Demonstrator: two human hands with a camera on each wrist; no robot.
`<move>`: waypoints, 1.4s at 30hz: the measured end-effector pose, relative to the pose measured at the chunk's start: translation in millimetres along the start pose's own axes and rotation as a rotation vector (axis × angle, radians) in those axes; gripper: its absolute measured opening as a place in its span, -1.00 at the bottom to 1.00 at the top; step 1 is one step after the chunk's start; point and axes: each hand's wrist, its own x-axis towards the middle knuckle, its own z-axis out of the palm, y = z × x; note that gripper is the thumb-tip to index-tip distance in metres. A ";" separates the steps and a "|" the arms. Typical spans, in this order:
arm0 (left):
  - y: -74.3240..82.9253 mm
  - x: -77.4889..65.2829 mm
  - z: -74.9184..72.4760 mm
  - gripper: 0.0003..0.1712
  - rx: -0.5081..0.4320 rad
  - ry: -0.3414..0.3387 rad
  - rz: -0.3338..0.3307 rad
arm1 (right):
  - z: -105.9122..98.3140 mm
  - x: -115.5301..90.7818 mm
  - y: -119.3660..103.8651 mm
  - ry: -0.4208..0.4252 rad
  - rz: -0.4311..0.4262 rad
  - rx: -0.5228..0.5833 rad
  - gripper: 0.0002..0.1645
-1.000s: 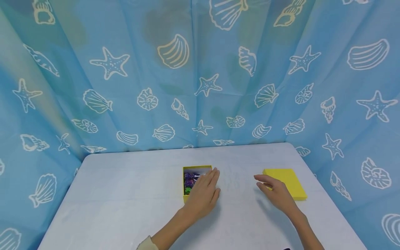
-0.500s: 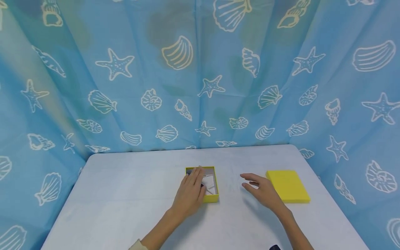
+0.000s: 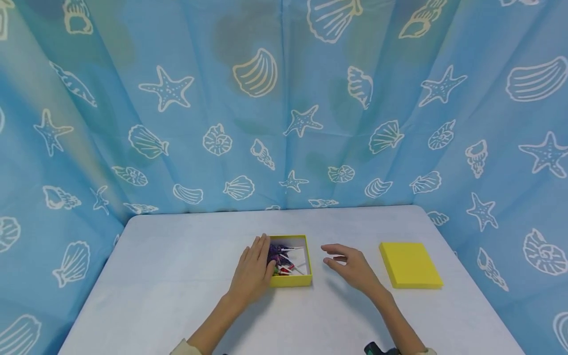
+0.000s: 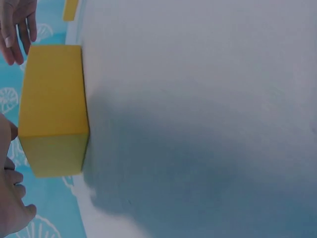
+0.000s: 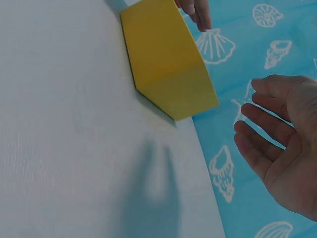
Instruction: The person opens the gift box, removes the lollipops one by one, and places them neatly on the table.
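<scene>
A yellow open-topped box (image 3: pixel 290 281) stands on the white table in the head view. Inside lie lollipops (image 3: pixel 288 256) with white sticks and mostly purple wrappers, some red and green. My left hand (image 3: pixel 253 271) is at the box's left side with fingers fairly straight, hiding that edge; whether it touches the box is unclear. To the right of the box, apart from it, my right hand (image 3: pixel 352 268) hovers with loosely bent fingers and holds nothing. In the right wrist view the palm of the right hand (image 5: pixel 287 134) faces the box's outer wall (image 5: pixel 163 59).
A flat yellow lid (image 3: pixel 410 265) lies at the right of the white table (image 3: pixel 177 276). A blue curtain with shell prints (image 3: pixel 284 108) hangs behind and along both sides. A dark object (image 3: pixel 373 348) shows by the right forearm at the lower edge.
My left hand has moved left from above the box to its left side, uncovering the lollipops. The right hand has moved left, away from the lid and nearer the box.
</scene>
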 end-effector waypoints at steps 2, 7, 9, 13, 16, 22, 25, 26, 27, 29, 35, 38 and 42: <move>-1.9 -0.4 0.0 -0.26 0.001 -0.016 -0.010 | 3.9 1.8 -2.1 -0.004 0.002 -0.003 -0.58; -3.2 -0.5 -0.1 -0.25 0.013 -0.040 -0.024 | 11.6 6.7 -6.2 -0.009 -0.012 -0.004 -0.60; -3.7 -0.4 0.7 -0.26 0.020 -0.043 -0.032 | 14.2 9.0 -8.0 -0.013 -0.017 -0.002 -0.60; -5.0 -0.1 2.2 -0.26 0.027 -0.058 -0.060 | 20.2 14.8 -10.9 -0.032 -0.061 0.007 -0.60; -6.1 -0.1 2.5 -0.26 0.030 -0.068 -0.073 | 25.1 20.2 -13.0 -0.051 -0.107 0.023 -0.60; -7.3 0.3 3.8 -0.27 0.051 -0.089 -0.077 | 38.3 30.0 -18.5 -0.073 -0.138 0.033 -0.61; -8.0 0.0 5.5 -0.27 0.076 -0.105 -0.079 | 46.5 35.3 -20.6 -0.073 -0.125 0.014 -0.63; -8.2 -0.1 6.1 -0.27 0.084 -0.107 -0.079 | 49.0 37.2 -21.3 -0.071 -0.124 0.010 -0.63; -8.3 -0.2 6.6 -0.28 0.093 -0.109 -0.077 | 51.5 39.2 -21.4 -0.069 -0.128 0.006 -0.64; -8.2 -0.3 7.2 -0.28 0.107 -0.107 -0.071 | 55.5 43.2 -21.4 -0.060 -0.143 -0.005 -0.65; -6.6 -0.5 5.6 -0.30 0.134 -0.096 -0.066 | 64.7 55.8 -19.4 -0.020 -0.249 -0.108 -0.67; -5.7 -0.5 5.3 -0.30 0.132 -0.106 -0.079 | 67.5 60.9 -19.0 -0.028 -0.264 -0.164 -0.65; -4.6 -0.3 6.3 -0.29 0.111 -0.124 -0.106 | 71.1 66.7 -18.1 -0.069 -0.240 -0.248 -0.64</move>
